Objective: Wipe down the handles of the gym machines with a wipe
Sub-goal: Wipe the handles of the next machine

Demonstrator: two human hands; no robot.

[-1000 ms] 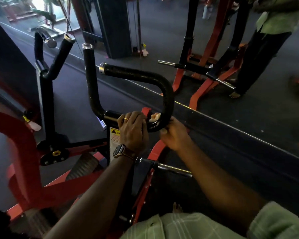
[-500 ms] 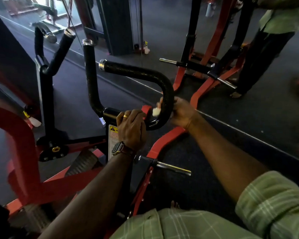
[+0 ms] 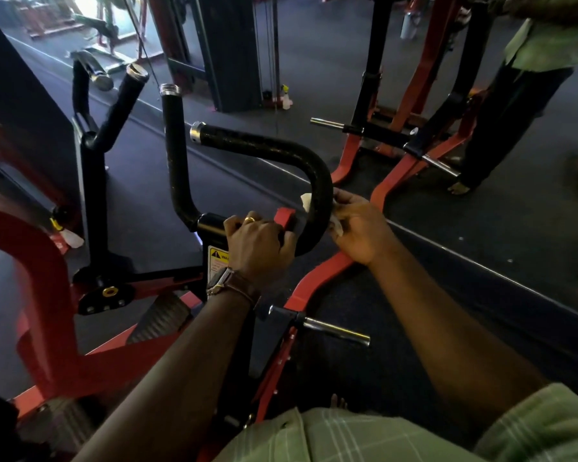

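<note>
A curved black padded handle of a red-framed gym machine arcs across the middle of the head view, with a second upright black handle to its left. My right hand presses a white wipe around the bend of the curved handle; bits of the wipe show on both sides of the tube. My left hand, with a ring and a wristwatch, grips the base of the handle bar just left of a red bracket.
Another black handle pair stands at the left on the red frame. A chrome weight peg sticks out below my arms. A second red machine and a standing person are at the upper right. A white spray bottle sits on the floor.
My right hand has slid the wipe up along the bend of the curved handle, from its lower end to its right side. My left hand has kept its grip.
</note>
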